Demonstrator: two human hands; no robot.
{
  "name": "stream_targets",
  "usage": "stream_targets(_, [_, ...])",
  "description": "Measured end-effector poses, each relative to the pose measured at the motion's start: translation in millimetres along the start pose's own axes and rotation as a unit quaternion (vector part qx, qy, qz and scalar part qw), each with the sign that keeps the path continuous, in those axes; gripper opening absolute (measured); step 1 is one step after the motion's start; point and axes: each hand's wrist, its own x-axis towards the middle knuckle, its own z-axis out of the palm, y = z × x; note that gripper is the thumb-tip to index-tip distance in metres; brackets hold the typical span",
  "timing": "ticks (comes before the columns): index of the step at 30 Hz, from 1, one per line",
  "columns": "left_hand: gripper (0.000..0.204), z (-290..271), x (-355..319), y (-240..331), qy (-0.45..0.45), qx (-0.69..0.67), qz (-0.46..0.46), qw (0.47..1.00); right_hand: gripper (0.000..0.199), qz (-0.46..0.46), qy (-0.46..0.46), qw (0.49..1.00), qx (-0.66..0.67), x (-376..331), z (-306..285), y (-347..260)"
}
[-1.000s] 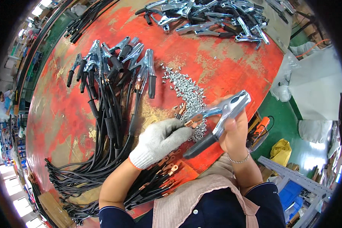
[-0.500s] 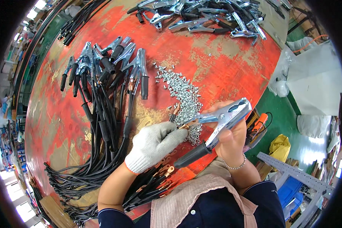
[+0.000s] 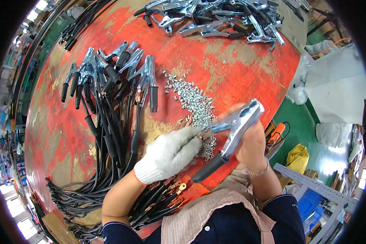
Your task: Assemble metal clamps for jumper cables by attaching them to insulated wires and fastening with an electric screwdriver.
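My right hand [image 3: 250,142], bare with a bead bracelet, is wrapped round a silver spring clamp [image 3: 242,122]. The clamp's jaws point up and away to the right. One of its handles wears a black sleeve [image 3: 209,167]; the other is bare metal. My left hand [image 3: 166,152], in a white knit glove, has its fingers closed at the end of the bare handle, where a copper cable lug [image 3: 199,136] shows between the fingertips. The rest of that lug is hidden by the glove. Beyond both hands lies a pile of small screws and nuts [image 3: 193,99].
Clamps on black cables [image 3: 105,101] lie bundled at the left of the red worktable [image 3: 248,73]. Loose clamps [image 3: 215,20] are heaped at the far edge. Cables with copper lugs [image 3: 166,195] lie near my left forearm. A metal frame with blue bins [image 3: 313,203] stands right.
The clamp has tipped slightly, its jaws shifting up and left. My gloved fingers have closed further over the bare handle's end, covering more of the copper lug.
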Motion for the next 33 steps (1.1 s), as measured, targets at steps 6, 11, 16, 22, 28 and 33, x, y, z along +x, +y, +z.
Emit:
stream_targets(6, [0.027, 1, 23, -35, 0.06, -0.37, -0.13, 0.918, 0.011, -0.246, -0.112, 0.671, -0.691, 77, -40, -9])
stream_targets(11, [0.03, -6, 26, -46, 0.047, -0.385, -0.113, 0.915, 0.011, -0.254, -0.225, 0.557, -0.758, 93, -52, -8])
stream_targets(16, [0.027, -1, 24, -42, 0.059, -0.379, -0.117, 0.916, 0.022, -0.231, -0.26, 0.493, -0.798, 98, -49, -16])
stream_targets(22, [0.029, -2, 11, -16, 0.034, -0.151, -0.051, 0.987, 0.021, 0.037, -0.066, 0.941, -0.329, 55, -18, -11])
stream_targets(28, [0.026, 4, 4, -19, 0.014, -0.059, 0.05, 0.997, 0.02, 0.101, -0.062, 0.968, -0.222, 26, -7, 12])
stream_targets(33, [0.027, 2, 1, -14, -0.002, -0.06, 0.046, 0.997, 0.011, 0.146, -0.09, 0.961, -0.218, 21, -10, 12])
